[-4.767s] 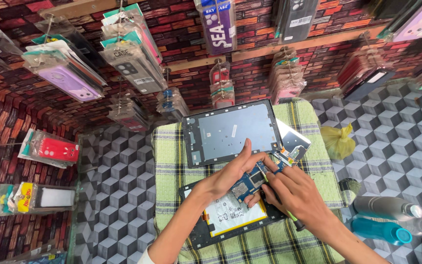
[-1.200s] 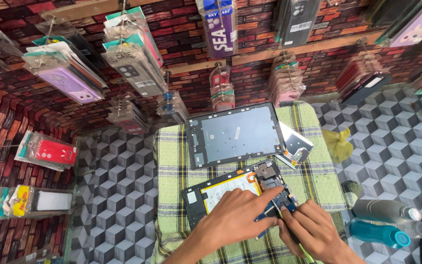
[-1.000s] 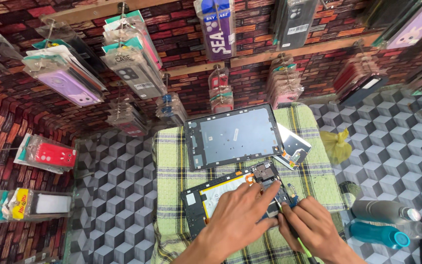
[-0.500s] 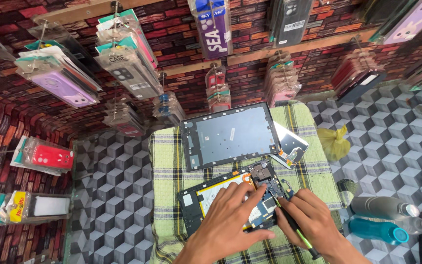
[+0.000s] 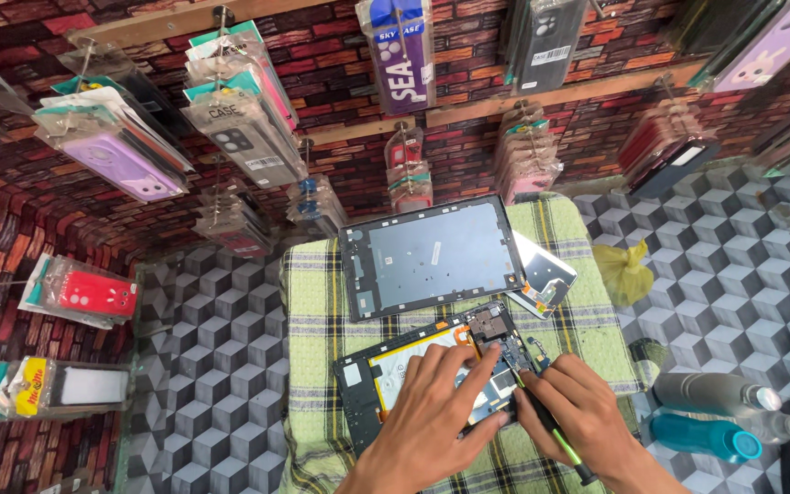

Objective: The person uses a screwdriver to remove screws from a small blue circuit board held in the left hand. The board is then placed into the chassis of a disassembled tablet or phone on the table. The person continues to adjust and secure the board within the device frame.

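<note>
An opened tablet [image 5: 365, 384], with its white battery and circuit board bare, lies on a green checked cloth [image 5: 308, 302]. My left hand [image 5: 436, 412] rests flat on the battery, fingers spread, pressing the tablet down. My right hand [image 5: 578, 416] grips a thin black tool with a green tip [image 5: 555, 444], its point at the board near the tablet's right end. Behind them lies the tablet's grey back cover [image 5: 432, 256], inner face up. A small silvery panel [image 5: 546, 279] sits at its right edge.
Two spray bottles, one grey [image 5: 710, 393] and one teal [image 5: 697, 434], lie to the right on the cube-patterned surface. A yellow bag [image 5: 628, 270] sits behind them. Packaged phone cases [image 5: 240, 137] hang on a brick-patterned wall; more packets [image 5: 84, 293] lie at left.
Both hands slid from the tablet's far right corner nearer to me. My left hand now lies flat on the battery. The view shifted slightly.
</note>
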